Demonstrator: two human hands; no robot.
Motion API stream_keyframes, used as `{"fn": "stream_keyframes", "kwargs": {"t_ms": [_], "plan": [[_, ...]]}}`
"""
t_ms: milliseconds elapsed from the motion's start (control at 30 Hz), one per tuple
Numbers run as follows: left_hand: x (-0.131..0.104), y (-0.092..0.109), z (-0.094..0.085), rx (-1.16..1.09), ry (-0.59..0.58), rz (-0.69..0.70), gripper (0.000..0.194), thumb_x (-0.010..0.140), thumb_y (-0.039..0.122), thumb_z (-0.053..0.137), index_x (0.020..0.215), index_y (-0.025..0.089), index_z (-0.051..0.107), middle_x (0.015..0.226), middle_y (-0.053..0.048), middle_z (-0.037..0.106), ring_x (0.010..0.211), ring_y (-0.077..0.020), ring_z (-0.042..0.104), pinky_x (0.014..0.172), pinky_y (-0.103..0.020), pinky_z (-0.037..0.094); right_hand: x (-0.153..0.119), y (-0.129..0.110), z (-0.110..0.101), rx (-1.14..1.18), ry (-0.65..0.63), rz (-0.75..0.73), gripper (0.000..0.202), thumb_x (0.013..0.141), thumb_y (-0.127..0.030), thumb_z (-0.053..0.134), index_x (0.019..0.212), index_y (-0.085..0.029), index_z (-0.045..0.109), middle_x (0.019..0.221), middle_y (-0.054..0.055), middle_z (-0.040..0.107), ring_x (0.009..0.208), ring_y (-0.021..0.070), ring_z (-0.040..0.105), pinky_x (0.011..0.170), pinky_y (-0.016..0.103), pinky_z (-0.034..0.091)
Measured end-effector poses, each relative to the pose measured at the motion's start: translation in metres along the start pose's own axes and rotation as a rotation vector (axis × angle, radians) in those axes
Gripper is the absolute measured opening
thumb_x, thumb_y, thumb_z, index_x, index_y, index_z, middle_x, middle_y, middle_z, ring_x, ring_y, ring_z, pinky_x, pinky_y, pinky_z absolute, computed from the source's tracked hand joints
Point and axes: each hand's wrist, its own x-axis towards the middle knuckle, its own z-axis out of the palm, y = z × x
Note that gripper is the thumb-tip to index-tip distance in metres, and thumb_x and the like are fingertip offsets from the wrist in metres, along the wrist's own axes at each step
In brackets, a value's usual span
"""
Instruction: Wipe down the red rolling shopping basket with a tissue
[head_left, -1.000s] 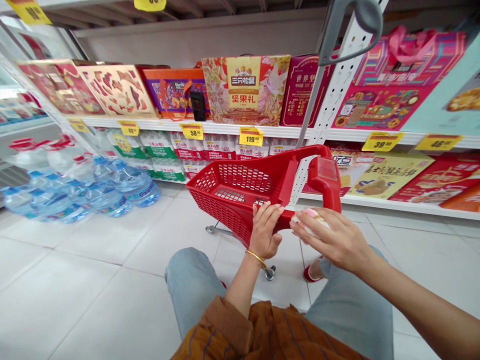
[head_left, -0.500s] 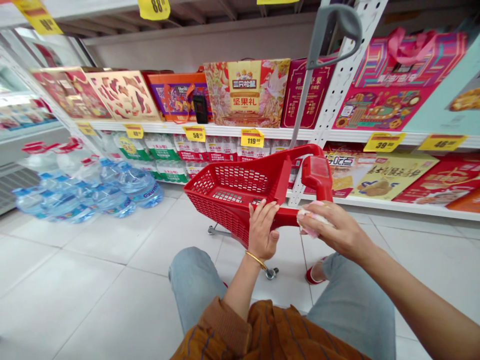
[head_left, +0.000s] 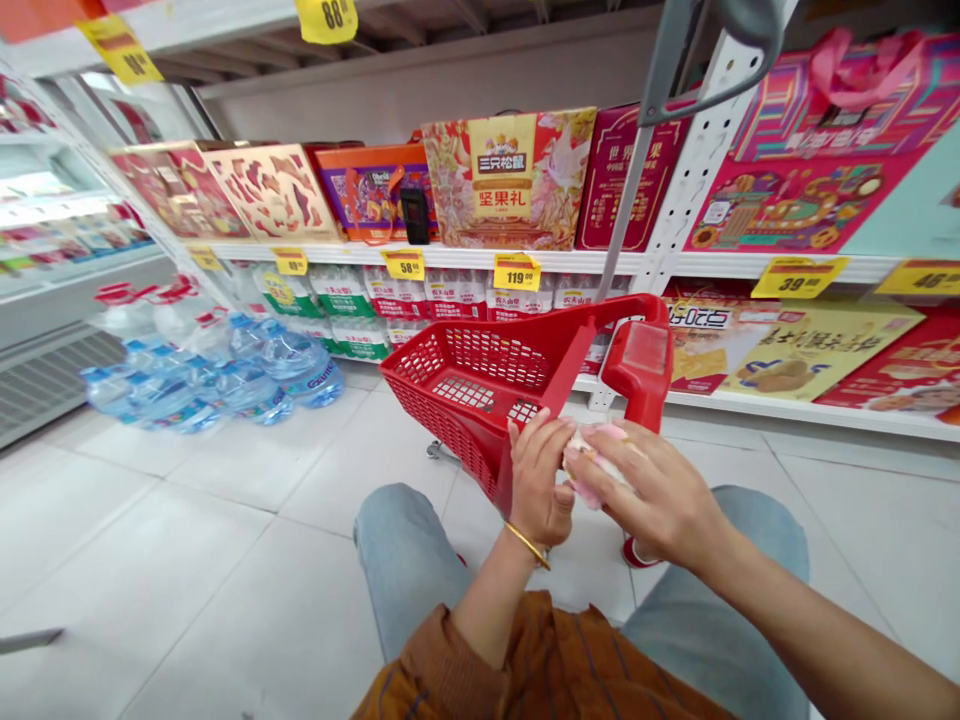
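A small red shopping cart [head_left: 450,408] with a perforated basket stands in front of my knees, tilted toward me, its grey pole and handle [head_left: 750,45] rising at the back. My left hand [head_left: 536,485], with a gold bangle at the wrist, grips the basket's near rim, fingers over the edge. In my right hand [head_left: 652,490] is a crumpled pink-and-white cloth [head_left: 590,465], pressed on the near side of the cart frame close to my left fingers. The cloth hides part of the frame there.
Shelves ahead hold gift boxes [head_left: 510,185] above packs of bottled water [head_left: 397,295], with yellow price tags [head_left: 517,271] along the edge. Large water bottles [head_left: 255,370] stand on the tiled floor [head_left: 202,540] at left. Snack boxes [head_left: 814,350] fill the lower right shelf.
My right hand has moved the cloth left along the cart frame, from beside the upright red post toward my left hand. My left hand keeps its place on the rim.
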Motion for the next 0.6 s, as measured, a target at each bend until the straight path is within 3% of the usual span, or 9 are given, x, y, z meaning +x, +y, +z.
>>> {"fn": "stream_keyframes", "kwargs": {"t_ms": [233,433,600], "plan": [[0.002,-0.002,-0.011,-0.060,-0.043,-0.037,0.075,0.094,0.064,0.009,0.119,0.018,0.062,0.117,-0.010,0.068,0.127,-0.0268,0.051,0.117,-0.047,0.019,-0.008,0.016,0.006,0.186,0.049,-0.044,0.025,0.088,-0.016,0.060,0.113,-0.017,0.065,0.113,0.013,0.068,0.128,0.0302,0.050,0.103,0.054,0.047],[0.004,-0.002,-0.009,-0.072,-0.015,-0.021,0.070,0.096,0.061,0.013,0.118,0.017,0.063,0.115,-0.010,0.069,0.125,-0.0255,0.052,0.118,-0.046,0.015,-0.013,0.026,0.007,0.301,0.069,0.002,0.025,0.091,-0.020,0.058,0.115,-0.020,0.065,0.116,0.012,0.068,0.130,0.0296,0.049,0.104,0.054,0.045],[0.006,-0.002,-0.013,-0.067,-0.005,-0.017,0.067,0.096,0.059,0.016,0.116,0.017,0.064,0.113,-0.010,0.069,0.122,-0.0246,0.054,0.119,-0.045,0.014,-0.020,0.037,0.009,0.342,0.131,0.063,0.028,0.084,-0.025,0.069,0.113,-0.024,0.066,0.114,0.009,0.070,0.128,0.0295,0.051,0.107,0.055,0.042]]}}
